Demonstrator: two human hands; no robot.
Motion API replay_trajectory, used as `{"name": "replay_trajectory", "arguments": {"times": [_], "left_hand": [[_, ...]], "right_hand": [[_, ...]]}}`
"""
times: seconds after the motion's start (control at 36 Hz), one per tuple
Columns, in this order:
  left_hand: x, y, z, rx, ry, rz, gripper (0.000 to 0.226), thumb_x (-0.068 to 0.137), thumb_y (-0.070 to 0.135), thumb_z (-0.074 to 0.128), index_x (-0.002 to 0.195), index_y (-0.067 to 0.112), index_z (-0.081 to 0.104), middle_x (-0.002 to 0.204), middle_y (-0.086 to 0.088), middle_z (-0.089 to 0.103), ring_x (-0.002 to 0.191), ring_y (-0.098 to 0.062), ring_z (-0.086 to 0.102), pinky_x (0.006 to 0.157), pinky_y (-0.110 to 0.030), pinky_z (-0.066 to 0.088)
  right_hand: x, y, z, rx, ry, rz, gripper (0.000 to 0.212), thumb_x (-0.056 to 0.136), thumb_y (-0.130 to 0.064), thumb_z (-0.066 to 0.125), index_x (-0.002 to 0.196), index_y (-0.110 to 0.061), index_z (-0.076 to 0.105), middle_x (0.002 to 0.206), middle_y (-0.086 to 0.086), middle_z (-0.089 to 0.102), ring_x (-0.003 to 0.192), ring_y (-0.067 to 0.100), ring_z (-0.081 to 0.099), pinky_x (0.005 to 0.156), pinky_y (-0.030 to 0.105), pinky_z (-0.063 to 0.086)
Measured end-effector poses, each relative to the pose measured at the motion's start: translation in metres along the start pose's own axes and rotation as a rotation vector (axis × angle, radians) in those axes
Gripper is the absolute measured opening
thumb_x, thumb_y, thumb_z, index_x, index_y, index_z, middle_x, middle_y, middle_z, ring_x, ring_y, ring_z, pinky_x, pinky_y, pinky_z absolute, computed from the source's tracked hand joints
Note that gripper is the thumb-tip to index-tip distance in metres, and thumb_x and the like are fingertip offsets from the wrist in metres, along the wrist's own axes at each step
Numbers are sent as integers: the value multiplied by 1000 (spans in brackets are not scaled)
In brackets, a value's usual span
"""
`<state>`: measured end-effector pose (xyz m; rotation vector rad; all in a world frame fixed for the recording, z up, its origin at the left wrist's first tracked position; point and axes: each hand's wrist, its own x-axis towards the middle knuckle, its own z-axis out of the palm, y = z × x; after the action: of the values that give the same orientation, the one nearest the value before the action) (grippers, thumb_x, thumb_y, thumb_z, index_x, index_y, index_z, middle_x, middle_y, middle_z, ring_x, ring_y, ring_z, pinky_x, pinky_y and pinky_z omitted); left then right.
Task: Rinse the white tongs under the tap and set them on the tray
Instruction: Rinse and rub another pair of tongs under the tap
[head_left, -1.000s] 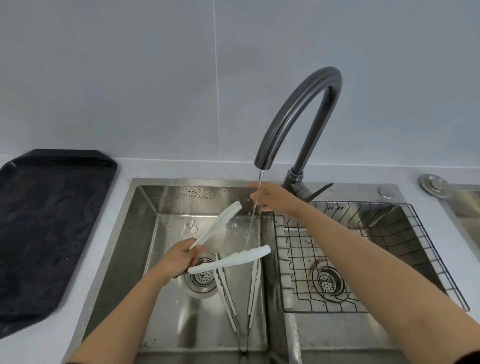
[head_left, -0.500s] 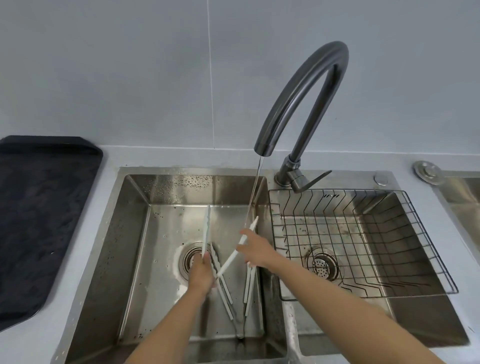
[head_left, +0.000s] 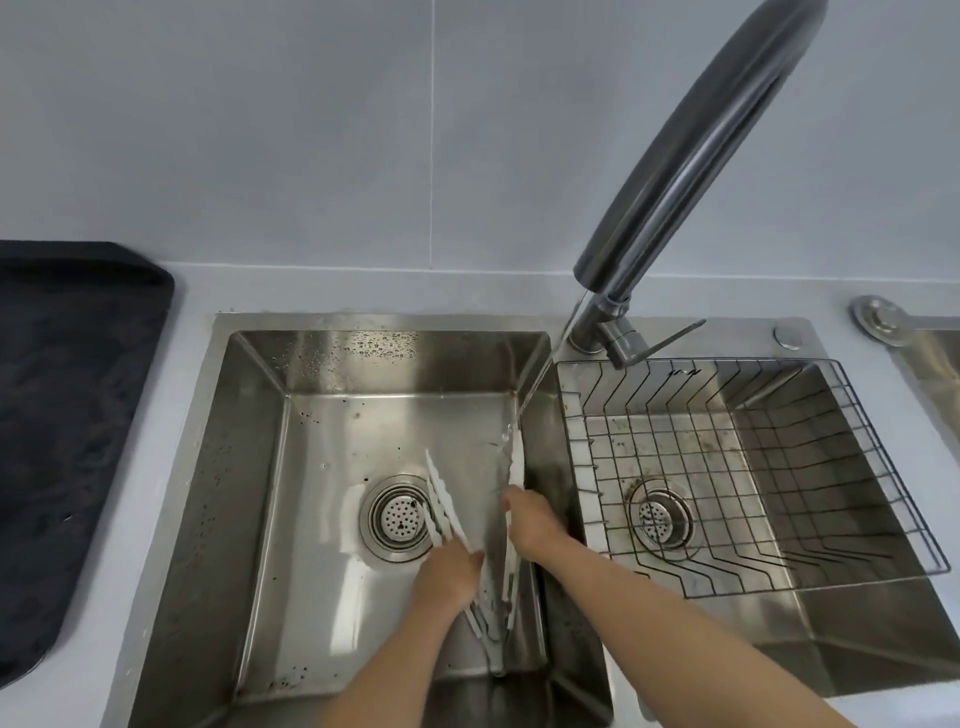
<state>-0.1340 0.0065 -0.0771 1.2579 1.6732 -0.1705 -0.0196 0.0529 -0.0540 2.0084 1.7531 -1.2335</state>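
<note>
Left hand (head_left: 450, 570) grips one arm of the white tongs (head_left: 516, 460), right hand (head_left: 531, 521) the other under the tap (head_left: 675, 171) stream; wet, they could slip into the sink (head_left: 244, 467).

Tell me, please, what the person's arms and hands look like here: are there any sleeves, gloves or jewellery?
The left hand and the right hand wear no gloves, and no ring shows on either. The left forearm and the right forearm carry no sleeve, watch or bracelet down to the frame's lower edge. Anything worn higher up is out of view.
</note>
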Motion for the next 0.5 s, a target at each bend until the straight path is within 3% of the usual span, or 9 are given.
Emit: {"name": "replay_trajectory", "arguments": {"times": [0.11, 0.17, 0.22, 0.28, 0.36, 0.5], "left_hand": [[5, -3, 2, 73, -25, -3, 40, 99, 31, 32, 118, 5, 56, 124, -15, 60, 115, -28, 57, 93, -34, 44], [11, -13, 3, 88, -36, -31, 38, 99, 26, 32, 118, 4, 56, 124, -15, 60, 115, -28, 56, 93, -34, 44], [11, -15, 4, 108, -37, -43, 35, 98, 22, 33, 115, 4, 57, 123, -14, 60, 113, -28, 57, 91, -33, 45], [10, -16, 5, 120, -36, -48, 34, 97, 19, 33, 115, 4, 58, 122, -14, 61, 111, -27, 58, 88, -32, 46], [8, -10, 1, 133, -26, -48, 35, 97, 21, 32, 116, 5, 56, 124, -13, 60, 113, -27, 57, 88, -31, 45], [8, -8, -2, 162, 7, -48, 36, 97, 26, 32, 115, 6, 57, 122, -13, 61, 112, -27, 57, 87, -31, 45]], "right_hand": [[6, 4, 8, -88, -17, -57, 26, 92, 1, 26, 102, -13, 45, 123, 19, 50, 89, 18, 39, 74, 24, 32], [15, 5, 20, -144, -28, -84, 21, 94, -3, 26, 90, -12, 44, 105, 12, 54, 82, 16, 42, 71, 22, 33], [14, 9, 26, -200, -28, -95, 22, 96, -4, 25, 80, -13, 39, 87, 4, 46, 76, 13, 41, 68, 20, 32], [13, 9, 28, -199, -75, -47, 18, 93, 0, 27, 88, -12, 39, 93, 7, 44, 82, 16, 41, 71, 24, 33], [10, 6, 25, -215, -116, -14, 34, 88, 6, 32, 118, -5, 43, 126, 16, 44, 102, 27, 49, 78, 32, 38], [12, 3, 25, -310, -172, -14, 36, 90, 2, 37, 125, -1, 41, 138, 17, 34, 109, 34, 52, 82, 36, 43]]}}
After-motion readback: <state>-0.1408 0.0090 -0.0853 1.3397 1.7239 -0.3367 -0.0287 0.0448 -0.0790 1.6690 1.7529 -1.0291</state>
